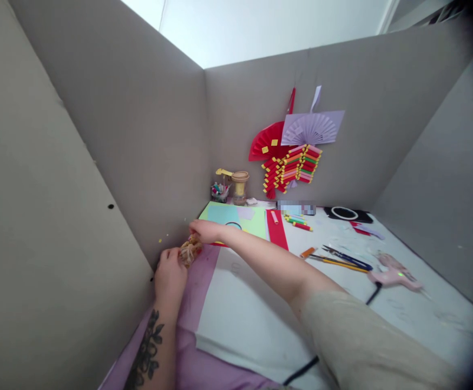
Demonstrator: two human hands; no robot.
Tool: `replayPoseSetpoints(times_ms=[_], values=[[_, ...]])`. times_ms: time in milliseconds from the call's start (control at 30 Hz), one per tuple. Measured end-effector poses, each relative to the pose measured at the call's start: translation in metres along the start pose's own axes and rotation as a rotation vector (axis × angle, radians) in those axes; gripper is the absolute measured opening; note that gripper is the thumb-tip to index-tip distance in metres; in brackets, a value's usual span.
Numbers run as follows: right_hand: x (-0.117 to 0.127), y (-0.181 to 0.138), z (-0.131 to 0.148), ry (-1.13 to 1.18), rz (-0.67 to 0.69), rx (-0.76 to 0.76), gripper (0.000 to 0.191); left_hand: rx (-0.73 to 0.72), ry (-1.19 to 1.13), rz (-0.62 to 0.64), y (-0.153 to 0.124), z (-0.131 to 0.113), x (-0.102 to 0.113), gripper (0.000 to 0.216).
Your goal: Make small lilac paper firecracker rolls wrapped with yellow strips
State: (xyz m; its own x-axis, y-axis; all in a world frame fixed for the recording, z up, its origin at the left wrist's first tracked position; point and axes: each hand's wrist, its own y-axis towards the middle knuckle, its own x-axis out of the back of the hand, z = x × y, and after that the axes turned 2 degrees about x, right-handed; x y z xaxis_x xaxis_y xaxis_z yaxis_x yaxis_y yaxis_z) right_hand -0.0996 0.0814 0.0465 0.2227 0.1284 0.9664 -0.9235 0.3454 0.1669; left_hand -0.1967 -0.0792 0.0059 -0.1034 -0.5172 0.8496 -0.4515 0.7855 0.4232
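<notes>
Both my hands meet at the left edge of the desk, close to the grey cardboard wall. My left hand (170, 273) is closed round the lower end of a small bundle of tan twine (190, 250). My right hand (204, 231) reaches across from the right, fingers pinched on the bundle's top. Under them lie a purple paper sheet (198, 281) and a white sheet (240, 314).
Green and blue papers (236, 216) and a red strip (277, 230) lie further back. Scissors and pencils (344, 259) and a pink glue gun (394, 273) with a black cord sit right. Paper fans and firecracker decorations (297, 154) hang on the back wall. A jar (240, 187) stands in the corner.
</notes>
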Motion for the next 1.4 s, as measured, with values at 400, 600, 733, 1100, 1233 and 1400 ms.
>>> replayPoseSetpoints(times_ms=[400, 600, 733, 1100, 1233, 1400], values=[[0.001, 0.008, 0.004, 0.068, -0.046, -0.084, 0.018, 0.016, 0.065, -0.036, -0.002, -0.002, 0.003, 0.024], [-0.005, 0.018, 0.01, 0.084, -0.035, -0.081, 0.018, 0.035, 0.092, -0.034, -0.006, -0.003, 0.007, 0.028], [-0.004, 0.023, 0.014, 0.085, -0.05, -0.037, 0.019, 0.041, 0.132, -0.033, -0.008, -0.005, 0.012, 0.028], [-0.006, 0.024, 0.008, 0.202, -0.182, -0.156, 0.019, 0.052, 0.084, -0.079, -0.011, -0.005, 0.016, 0.036], [-0.001, 0.023, 0.008, 0.232, -0.181, -0.155, 0.019, 0.038, 0.027, -0.172, -0.01, -0.007, 0.017, 0.034], [0.003, 0.021, 0.01, 0.199, -0.202, -0.162, 0.018, -0.067, -0.065, -0.279, -0.009, -0.004, 0.015, 0.033]])
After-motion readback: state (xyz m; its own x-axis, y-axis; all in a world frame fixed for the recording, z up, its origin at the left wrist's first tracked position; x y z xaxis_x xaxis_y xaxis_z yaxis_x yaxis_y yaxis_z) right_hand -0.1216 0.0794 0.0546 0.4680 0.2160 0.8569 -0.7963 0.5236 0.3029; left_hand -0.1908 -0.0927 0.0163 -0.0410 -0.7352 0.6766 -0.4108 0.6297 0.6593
